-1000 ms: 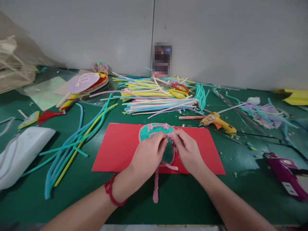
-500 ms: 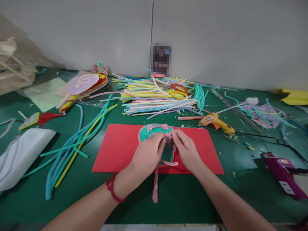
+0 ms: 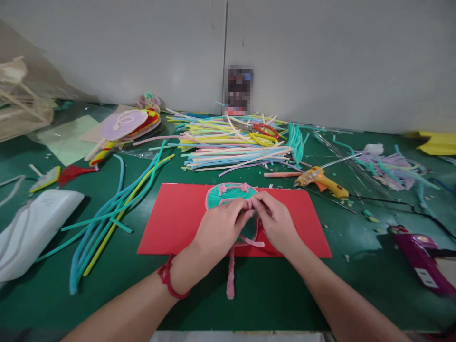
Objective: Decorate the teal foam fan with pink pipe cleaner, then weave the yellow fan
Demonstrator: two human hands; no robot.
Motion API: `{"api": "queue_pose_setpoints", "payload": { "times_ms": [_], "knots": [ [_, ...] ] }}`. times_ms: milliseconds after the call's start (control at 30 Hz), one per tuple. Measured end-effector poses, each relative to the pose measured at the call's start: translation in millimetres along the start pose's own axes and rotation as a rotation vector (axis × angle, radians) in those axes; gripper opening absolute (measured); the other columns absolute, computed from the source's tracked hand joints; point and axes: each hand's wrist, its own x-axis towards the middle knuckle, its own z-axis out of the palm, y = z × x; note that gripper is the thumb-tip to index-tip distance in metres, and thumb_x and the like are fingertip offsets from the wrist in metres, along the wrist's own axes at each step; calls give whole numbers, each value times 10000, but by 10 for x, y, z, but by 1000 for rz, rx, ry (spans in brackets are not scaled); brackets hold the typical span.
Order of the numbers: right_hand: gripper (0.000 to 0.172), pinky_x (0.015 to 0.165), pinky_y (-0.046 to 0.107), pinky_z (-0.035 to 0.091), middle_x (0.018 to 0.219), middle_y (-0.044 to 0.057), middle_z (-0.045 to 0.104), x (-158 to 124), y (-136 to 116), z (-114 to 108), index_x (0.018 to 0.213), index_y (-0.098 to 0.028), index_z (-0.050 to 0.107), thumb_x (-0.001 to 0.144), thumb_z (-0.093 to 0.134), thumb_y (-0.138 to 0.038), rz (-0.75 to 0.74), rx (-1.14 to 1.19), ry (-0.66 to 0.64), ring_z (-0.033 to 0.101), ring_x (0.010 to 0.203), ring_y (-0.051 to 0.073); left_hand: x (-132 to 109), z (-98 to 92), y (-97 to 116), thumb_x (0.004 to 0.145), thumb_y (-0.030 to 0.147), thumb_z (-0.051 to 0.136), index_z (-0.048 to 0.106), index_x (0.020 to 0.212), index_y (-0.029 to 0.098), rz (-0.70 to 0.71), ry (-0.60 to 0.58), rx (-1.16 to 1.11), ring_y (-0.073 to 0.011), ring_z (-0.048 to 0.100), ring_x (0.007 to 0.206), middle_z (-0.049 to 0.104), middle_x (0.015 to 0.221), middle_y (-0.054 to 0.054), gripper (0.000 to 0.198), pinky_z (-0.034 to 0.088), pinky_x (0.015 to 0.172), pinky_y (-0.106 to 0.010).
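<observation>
Left hand (image 3: 219, 223) and right hand (image 3: 280, 223) almost meeting over a teal fan (image 3: 230, 194); fingers of both pinching a pink fuzzy strip (image 3: 250, 204). Fan pink-edged, at clock centre, on red card (image 3: 171, 218). Its pink handle (image 3: 231, 280) runs to six o'clock, over green table (image 3: 285, 299). Bundled stems (image 3: 228, 157) at twelve, loose stems (image 3: 119, 209) at nine, yellow glue gun (image 3: 331, 185) between two and three.

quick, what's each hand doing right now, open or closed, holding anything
Left hand: closed, pinching a pink fuzzy strip.
Right hand: closed, pinching the same strip from the other side.
</observation>
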Motion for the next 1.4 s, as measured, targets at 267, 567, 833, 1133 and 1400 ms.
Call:
{"api": "queue_pose_setpoints", "payload": {
  "times_ms": [267,567,833,1133,1400],
  "knots": [
    [190,595,229,419,719,3,600,0,-13,-13,777,-208,543,897,437,-310,33,29,23,557,643,133,-3,20,-10,925,276,396,569,915,202,50,13,17,-173,626,707,662,823,-17,189,387,522,-236],
    [227,474,219,380,602,-19,552,27,-16,-23,733,-206,530,883,460,-362,110,244,-3,484,505,107,42,19,-50,862,179,495,546,899,198,43,243,-416,-122,618,725,645,820,8,65,492,645,-225],
    [263,454,213,362,585,-27,539,26,-34,-4,691,-202,514,887,471,-372,85,371,-60,458,479,90,94,31,-98,886,168,471,563,951,193,73,292,-467,-128,635,850,653,959,-23,116,513,759,-248],
    [202,551,226,408,647,-18,555,-11,-39,-22,751,-211,539,911,439,-283,-68,-14,68,516,576,114,33,36,-122,933,177,394,526,994,220,241,181,-83,-133,615,828,622,937,-1,152,505,661,-218],
    [215,591,236,418,683,0,568,-15,-58,-57,744,-209,528,924,413,-231,-202,-169,86,542,637,131,-15,22,-178,951,205,345,499,1041,207,339,240,131,-162,624,816,644,976,-33,179,494,655,-250]
  ]
}}
